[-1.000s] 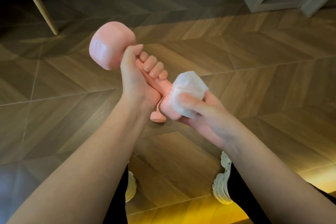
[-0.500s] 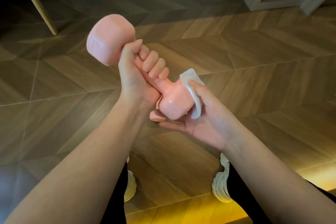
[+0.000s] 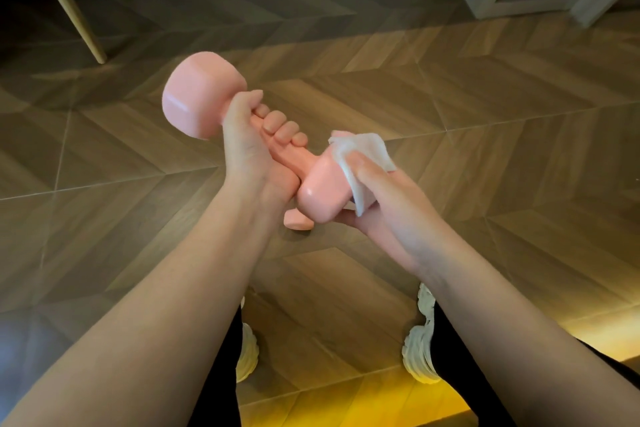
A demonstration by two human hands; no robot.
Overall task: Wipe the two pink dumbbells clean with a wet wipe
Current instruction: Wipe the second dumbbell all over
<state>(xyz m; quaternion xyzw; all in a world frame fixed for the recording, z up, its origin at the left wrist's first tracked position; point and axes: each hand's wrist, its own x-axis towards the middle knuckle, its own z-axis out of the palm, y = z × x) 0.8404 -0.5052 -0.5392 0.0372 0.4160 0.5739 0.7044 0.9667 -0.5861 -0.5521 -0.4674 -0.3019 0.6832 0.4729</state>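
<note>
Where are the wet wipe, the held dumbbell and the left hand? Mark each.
wet wipe (image 3: 372, 149): head view, upper fold.
held dumbbell (image 3: 201, 97): head view, far head.
left hand (image 3: 246, 146): head view, thumb base.

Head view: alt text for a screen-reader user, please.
A left hand grips the handle of a pink dumbbell held above a wood floor while the right hand presses a white wet wipe against its near end. A second pink dumbbell lies mostly hidden below.

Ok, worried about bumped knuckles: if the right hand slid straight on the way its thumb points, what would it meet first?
Probably the left hand, gripping the handle just beyond the dumbbell head where the right hand presses the wet wipe; depth is unclear.
</note>
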